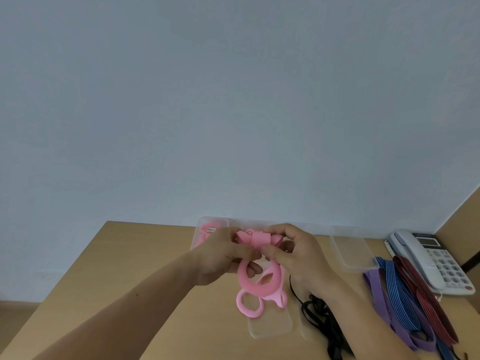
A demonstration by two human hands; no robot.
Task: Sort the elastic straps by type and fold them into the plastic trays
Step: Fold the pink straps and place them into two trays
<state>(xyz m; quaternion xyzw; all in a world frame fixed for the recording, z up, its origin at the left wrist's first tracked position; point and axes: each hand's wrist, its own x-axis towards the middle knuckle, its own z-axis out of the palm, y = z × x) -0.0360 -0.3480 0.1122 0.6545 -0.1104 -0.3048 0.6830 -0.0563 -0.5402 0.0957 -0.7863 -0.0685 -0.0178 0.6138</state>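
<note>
Above the wooden table (135, 276), my left hand (223, 258) and my right hand (298, 255) both grip a pink strap (255, 239). Its upper part is bunched into a short roll between my fingers. Its looped lower part (249, 294) hangs down over a clear plastic tray (270, 326). At the back of the table, a second clear tray (202, 229) holds pink straps with a label. An empty clear tray (348, 253) lies to the right. Purple (376, 289), blue (397, 297) and dark red straps (420, 294) lie stretched out at the right.
A tangle of black straps (319, 315) lies under my right forearm. A white desk phone (431, 258) sits at the right back corner beside a wooden partition (462, 222). A plain blue-grey wall fills the upper view.
</note>
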